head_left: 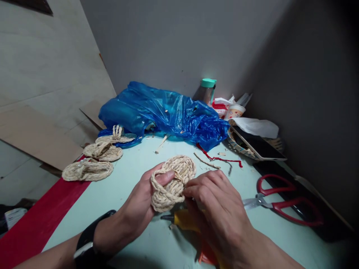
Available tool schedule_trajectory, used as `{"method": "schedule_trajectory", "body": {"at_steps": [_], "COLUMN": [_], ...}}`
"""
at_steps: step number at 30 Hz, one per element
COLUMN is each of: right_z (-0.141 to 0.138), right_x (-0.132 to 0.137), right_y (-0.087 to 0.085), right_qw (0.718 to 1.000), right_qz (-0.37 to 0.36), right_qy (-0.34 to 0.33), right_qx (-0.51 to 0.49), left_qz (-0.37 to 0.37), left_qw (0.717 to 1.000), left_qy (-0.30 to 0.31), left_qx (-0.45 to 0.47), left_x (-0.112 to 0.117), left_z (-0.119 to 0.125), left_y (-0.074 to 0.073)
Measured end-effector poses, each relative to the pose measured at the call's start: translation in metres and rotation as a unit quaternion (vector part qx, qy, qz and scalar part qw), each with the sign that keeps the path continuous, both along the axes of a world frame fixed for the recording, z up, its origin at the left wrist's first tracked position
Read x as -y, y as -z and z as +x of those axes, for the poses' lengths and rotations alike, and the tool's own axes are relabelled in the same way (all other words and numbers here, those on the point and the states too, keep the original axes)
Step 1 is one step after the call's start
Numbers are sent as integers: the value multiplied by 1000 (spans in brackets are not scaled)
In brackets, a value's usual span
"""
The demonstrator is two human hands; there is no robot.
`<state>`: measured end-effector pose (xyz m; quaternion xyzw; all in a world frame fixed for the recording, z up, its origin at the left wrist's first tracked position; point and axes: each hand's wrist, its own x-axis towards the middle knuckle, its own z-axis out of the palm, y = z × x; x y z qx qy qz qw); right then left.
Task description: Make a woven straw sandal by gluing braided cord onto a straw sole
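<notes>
A small braided straw slipper [185,168] is held up over the table in front of me. My left hand [143,194] grips it from the left, its thumb pushed through under the strap. At the strap's right end, my right hand [215,201] pinches the slipper's edge with thumb and forefinger. Below the slipper lies a yellow glue gun [183,219] with a dark nozzle, partly hidden by my right hand. Off to the right rest scissors with red handles [276,194].
Several finished-looking straw slippers [88,170] sit at the left on a red strip [64,201]. A crumpled blue plastic bag [168,112] spans the back. Behind it stands a bottle [208,89]; a paper cup [235,111] and a basket with a phone [259,144] are at right.
</notes>
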<state>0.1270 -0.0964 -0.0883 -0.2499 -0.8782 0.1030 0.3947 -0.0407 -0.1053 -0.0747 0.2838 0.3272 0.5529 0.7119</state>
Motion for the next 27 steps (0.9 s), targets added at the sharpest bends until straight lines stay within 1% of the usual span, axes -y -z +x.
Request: {"method": "schedule_trajectory", "body": {"at_steps": [4, 8, 10, 12, 14, 16, 18, 20, 22, 23, 24, 25, 27], "right_z": [-2, -4, -3, 1, 6, 12, 18, 20, 19, 18, 15, 13, 8], "right_x": [0, -4, -8, -11, -14, -17, -21, -24, -25, -24, -22, -20, -15], "right_y": [1, 2, -1, -6, -12, -18, -22, -24, -25, -25, -26, -26, -26], "right_qw": [1000, 999, 999, 998, 998, 997, 987, 968, 944, 933, 923, 917, 917], "right_qz": [-2, 3, 13, 15, -3, -48, -125, -221, -317, -354, -381, -397, -397], "right_qy": [8, 36, 50, 60, 58, 63, 78, 70, 27, 1, -21, -36, -40], "right_qx": [-8, -3, 13, 22, 10, -25, -68, -92, -83, -67, -47, -27, 3], "left_qz": [-2, 5, 4, -14, -35, -47, -49, -34, -10, 0, 7, 13, 32], "left_qw": [1000, 1000, 1000, 1000, 999, 998, 998, 995, 987, 982, 979, 978, 969], "left_qy": [-1, -7, -9, -16, -23, -16, 11, 75, 146, 163, 165, 153, 123], "left_qx": [-3, 1, -4, -15, -27, -37, -38, -47, -73, -93, -118, -144, -211], "left_x": [0, -3, -5, -7, -9, -11, -13, -13, -11, -9, -7, -5, -1], "left_z": [3, 3, 0, -3, -8, -12, -16, -19, -21, -22, -23, -24, -25], "left_y": [3, 6, 6, 5, 5, 4, 2, -1, -5, -8, -11, -14, -19]}}
